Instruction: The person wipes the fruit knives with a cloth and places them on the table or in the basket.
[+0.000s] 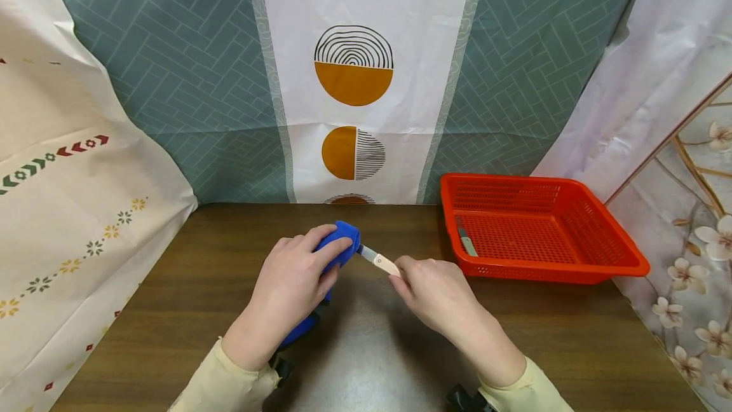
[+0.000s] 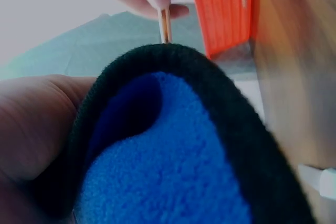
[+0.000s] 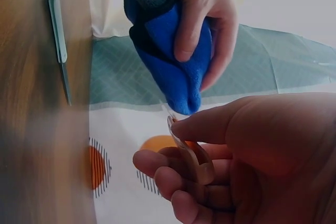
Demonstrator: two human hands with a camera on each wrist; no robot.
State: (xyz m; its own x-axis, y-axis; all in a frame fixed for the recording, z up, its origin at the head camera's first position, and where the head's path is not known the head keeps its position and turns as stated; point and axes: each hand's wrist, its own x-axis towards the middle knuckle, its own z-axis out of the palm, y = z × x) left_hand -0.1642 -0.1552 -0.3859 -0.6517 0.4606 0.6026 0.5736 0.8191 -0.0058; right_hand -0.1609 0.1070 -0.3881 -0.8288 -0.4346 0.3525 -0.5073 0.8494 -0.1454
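My left hand [image 1: 294, 278] grips a bunched blue cloth [image 1: 345, 231] with a fleecy face and dark edging, thumb and fingers around it. A folding knife, unfolded, with a pale handle [image 1: 386, 265] is held in my right hand [image 1: 437, 294]. Its blade [image 1: 368, 253] points up and left into the cloth's end, where the tip is covered. In the right wrist view the thumb presses the handle against curled fingers. Another knife, with a pale green handle [image 3: 58, 30], lies on the table in that view; the head view does not show it.
At the back right stands a red perforated plastic basket [image 1: 572, 266]. Inside, along its left side, lies a knife with a light handle [image 1: 467, 243]. The wooden table [image 1: 189, 285] ends against patterned curtains [image 1: 211, 94] at the back and sides.
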